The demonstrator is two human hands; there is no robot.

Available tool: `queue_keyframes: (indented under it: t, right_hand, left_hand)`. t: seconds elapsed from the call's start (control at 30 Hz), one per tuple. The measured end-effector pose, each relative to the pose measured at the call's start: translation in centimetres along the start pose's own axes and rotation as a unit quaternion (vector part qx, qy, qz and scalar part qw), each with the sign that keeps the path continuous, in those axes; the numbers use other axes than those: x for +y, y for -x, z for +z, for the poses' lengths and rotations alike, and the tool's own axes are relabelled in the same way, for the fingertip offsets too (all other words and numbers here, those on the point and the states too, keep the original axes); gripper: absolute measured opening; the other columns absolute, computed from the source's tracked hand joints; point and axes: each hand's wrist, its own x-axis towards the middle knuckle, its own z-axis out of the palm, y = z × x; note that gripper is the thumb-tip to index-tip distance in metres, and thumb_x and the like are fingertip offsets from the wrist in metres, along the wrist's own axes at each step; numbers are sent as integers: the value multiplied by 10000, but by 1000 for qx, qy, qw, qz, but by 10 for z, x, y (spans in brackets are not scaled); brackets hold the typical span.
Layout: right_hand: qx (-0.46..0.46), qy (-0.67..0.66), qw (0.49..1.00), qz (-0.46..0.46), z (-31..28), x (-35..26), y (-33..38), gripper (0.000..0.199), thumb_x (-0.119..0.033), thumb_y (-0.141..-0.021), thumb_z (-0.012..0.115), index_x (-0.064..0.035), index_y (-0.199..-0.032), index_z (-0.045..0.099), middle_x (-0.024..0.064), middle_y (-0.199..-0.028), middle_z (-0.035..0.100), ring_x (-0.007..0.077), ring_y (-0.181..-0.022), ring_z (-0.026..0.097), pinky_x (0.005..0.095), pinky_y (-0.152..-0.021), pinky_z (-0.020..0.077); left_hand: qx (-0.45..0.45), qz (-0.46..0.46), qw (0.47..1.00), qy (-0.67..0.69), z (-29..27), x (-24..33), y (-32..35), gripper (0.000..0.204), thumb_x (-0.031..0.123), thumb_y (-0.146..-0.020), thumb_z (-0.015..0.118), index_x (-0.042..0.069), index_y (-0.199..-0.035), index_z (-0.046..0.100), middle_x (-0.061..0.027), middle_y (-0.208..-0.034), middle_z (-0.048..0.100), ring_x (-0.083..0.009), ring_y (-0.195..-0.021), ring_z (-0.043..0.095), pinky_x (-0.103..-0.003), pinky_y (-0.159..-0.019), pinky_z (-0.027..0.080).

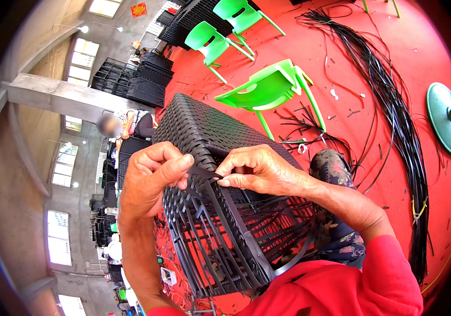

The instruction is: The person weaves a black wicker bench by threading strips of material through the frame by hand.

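Nearby: green chair point(267, 89) | black strip bundle point(399, 121) | woven basket point(209, 142)

We see a red floor point(425, 37) w/ black scraps scattered over it. Three bright green plastic chairs point(267, 87) stand on it: one nearest, tilted, two more further back. A long bundle of black strips point(394, 110) runs across the floor at right, w/ loose strands curling off it. At far right, a round grey-green stand base point(444, 118) w/ a dark pole. Stacks of black woven crates point(141, 79) sit along the back, more behind the far chairs. Bare concrete walls point(25, 174) and a concrete beam point(51, 95) on the left, w/ several bright windows point(59, 237) letting in daylight. Another person point(136, 124) sits by the crates in the bkgd.
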Motion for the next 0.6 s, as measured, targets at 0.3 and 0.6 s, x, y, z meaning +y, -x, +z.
queue_keyframes:
  t: [0.3,0.6]
  right_hand:
    - [63,33,997,16,11,-8,0,100,-61,-715,640,-32,-780,570,54,-695,546,131,-541,526,262,-481,425]
    - [23,-298,934,198,10,-4,2,173,-205,-813,626,-54,-854,552,-26,-714,522,56,-579,506,199,-495,425]
  left_hand:
    - [-95,86,915,-382,-19,25,30,106,92,-695,669,23,-767,633,-69,-682,572,-192,-657,548,-278,-624,406]
    - [272,290,726,-561,1,-27,15,158,-3,-639,652,29,-749,544,-92,-707,494,-264,-665,504,-354,-619,384]
